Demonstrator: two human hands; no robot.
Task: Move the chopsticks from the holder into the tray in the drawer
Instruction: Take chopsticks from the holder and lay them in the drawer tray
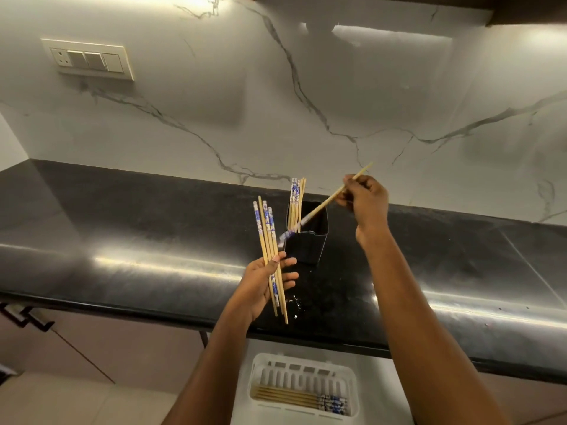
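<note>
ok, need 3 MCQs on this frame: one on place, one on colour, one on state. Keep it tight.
1. Where is the white tray?
A. on the counter
B. below the counter edge
C. on the wall

2. What colour is the chopstick holder?
A. black
B. white
C. red

3. What does the right hand hold?
A. nothing
B. the holder
C. one chopstick

Answers:
1 B, it shows under the black counter, with chopsticks lying in it.
2 A, black box on the counter.
3 C, the fingers pinch a single stick; the left hand holds a bundle.
</note>
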